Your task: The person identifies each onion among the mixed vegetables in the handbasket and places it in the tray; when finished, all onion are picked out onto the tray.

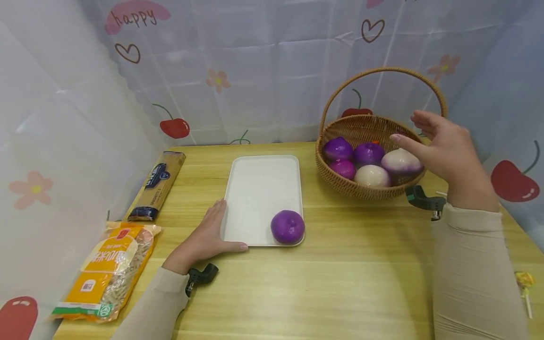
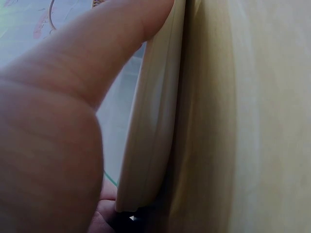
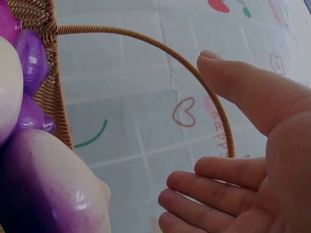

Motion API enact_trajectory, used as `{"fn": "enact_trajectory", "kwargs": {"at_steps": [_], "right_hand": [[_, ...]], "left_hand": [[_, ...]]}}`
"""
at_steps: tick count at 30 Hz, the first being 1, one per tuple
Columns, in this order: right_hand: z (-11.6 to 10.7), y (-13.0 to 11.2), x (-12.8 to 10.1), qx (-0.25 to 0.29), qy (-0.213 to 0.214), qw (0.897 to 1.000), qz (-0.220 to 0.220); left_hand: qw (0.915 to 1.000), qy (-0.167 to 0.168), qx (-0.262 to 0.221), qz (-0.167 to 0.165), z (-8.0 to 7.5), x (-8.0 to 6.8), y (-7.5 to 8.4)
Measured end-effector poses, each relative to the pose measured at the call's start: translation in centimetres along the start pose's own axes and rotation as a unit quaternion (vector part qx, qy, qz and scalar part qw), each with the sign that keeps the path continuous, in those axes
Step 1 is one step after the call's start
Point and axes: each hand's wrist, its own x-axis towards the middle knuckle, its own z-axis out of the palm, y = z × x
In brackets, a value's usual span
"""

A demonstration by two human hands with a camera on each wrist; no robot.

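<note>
Head view: right hand (image 1: 446, 151) (fingers spread) over basket (image 1: 340, 182); left hand (image 1: 208, 233) steadies tray (image 1: 259, 189).

We take this for a staged recording booth rather than a lived-in kitchen. A wooden table (image 1: 340, 283) is boxed in at nine, twelve and three o'clock by a creased white curtain (image 1: 263, 71) printed with cherries, hearts and "happy". Props sit tidily: a wicker basket (image 1: 369, 127) of glossy artificial onions at one o'clock, a spaghetti box (image 1: 158, 185) at ten, a noodle packet (image 1: 108, 271) at eight.
</note>
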Motion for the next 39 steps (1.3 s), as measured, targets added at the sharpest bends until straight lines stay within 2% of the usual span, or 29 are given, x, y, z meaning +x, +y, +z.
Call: {"fn": "enact_trajectory", "kwargs": {"at_steps": [25,39], "right_hand": [[0.08,0.68,0.23,-0.016,-0.050,0.999,-0.013],[0.26,0.57,0.17,-0.024,-0.080,0.996,-0.001]], "left_hand": [[1.0000,0.001,0.007,0.001,-0.03,-0.04,0.12],[1.0000,0.003,0.006,0.002,0.01,-0.03,0.10]]}}
